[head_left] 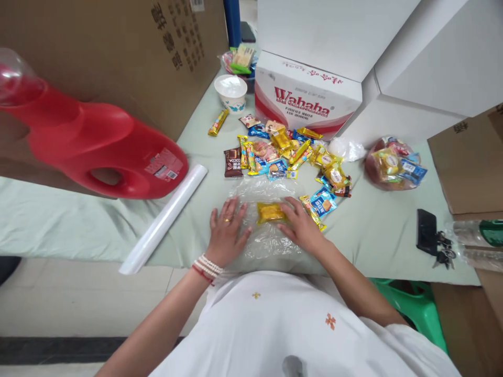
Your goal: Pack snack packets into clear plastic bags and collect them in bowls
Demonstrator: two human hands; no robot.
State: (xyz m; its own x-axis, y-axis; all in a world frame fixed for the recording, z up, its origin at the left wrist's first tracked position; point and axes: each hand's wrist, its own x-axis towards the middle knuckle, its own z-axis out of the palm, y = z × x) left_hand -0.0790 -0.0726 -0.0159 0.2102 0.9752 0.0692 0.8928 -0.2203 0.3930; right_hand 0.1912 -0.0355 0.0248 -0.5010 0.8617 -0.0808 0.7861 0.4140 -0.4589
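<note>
A crinkled piece of clear plastic lies flat before me on the cloth-covered table; whether it is a bag or loose film I cannot tell. On its middle rests a yellow-wrapped snack packet. My left hand is spread palm down over the plastic's left side, apart from the packet. At the packet's right end, the fingers of my right hand are apart and stretched, seeming to touch its edge. Several wrapped snacks are heaped just beyond, with a blue biscuit packet beside my right hand.
A large red jug and a white roll are on the left. Behind the snacks stand a paper bowl and a Wahaha carton. Right of them are a filled red bowl, a black case and keys.
</note>
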